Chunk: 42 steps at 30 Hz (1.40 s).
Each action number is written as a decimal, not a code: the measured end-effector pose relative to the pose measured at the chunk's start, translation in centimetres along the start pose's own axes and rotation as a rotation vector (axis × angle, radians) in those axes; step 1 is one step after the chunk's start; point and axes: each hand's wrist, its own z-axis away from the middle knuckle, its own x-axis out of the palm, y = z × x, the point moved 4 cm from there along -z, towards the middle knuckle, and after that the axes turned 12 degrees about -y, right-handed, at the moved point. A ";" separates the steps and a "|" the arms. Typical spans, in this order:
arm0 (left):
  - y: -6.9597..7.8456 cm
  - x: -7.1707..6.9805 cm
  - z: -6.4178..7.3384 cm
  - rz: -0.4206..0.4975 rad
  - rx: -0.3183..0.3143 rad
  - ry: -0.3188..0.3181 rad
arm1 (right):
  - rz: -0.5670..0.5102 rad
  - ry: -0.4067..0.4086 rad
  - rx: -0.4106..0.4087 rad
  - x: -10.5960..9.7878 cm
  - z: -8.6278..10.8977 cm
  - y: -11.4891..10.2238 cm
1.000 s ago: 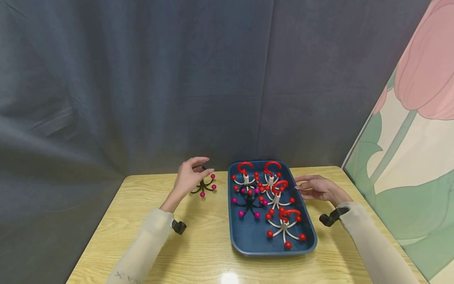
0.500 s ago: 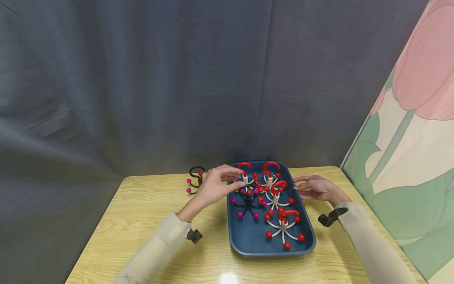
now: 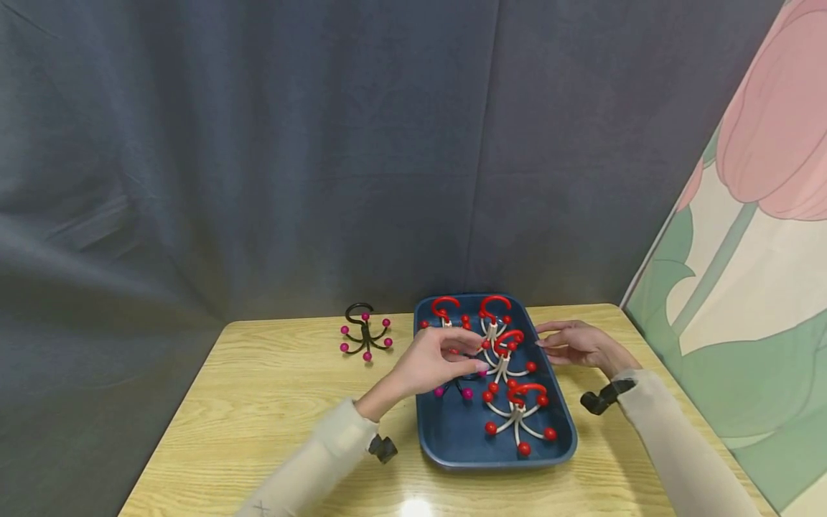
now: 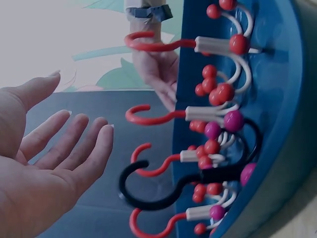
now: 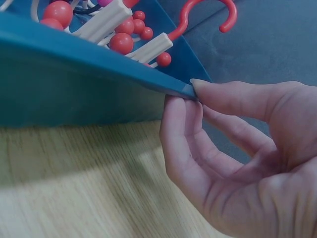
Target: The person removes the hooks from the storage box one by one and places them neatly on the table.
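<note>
A blue tray [image 3: 446, 439] holds several white hook hangers [image 3: 517, 411] with red hooks and red ball tips. Among them stands a black hanger [image 4: 218, 174] with magenta balls, partly hidden by my left hand in the head view. My left hand [image 3: 429, 365] hovers over the tray's left side, fingers spread and holding nothing. With thumb and fingers, my right hand [image 3: 578, 345] pinches the tray's right rim [image 5: 185, 88]. A second black hanger [image 3: 365, 336] with magenta balls stands on the table, left of the tray.
The tray rests on a light wooden table [image 3: 278, 402]. A dark grey curtain [image 3: 323, 158] hangs right behind the table's back edge. At the right stands a panel with a tulip print [image 3: 762, 287].
My left hand has moved right and toward me, from the black hanger on the table to over the tray. That hanger now shows fully, slightly shifted left. My right hand stays at the rim.
</note>
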 end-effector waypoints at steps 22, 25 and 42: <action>-2.5 5.5 -2.9 -0.079 0.028 -0.153 | 0.003 -0.013 -0.006 -0.1 0.0 0.0; -2.5 6.1 -3.0 -0.135 0.023 -0.182 | 0.005 -0.008 -0.014 -0.1 0.0 0.2; -2.9 7.5 -3.2 -0.099 0.009 -0.173 | 0.004 -0.006 -0.010 0.0 0.0 0.2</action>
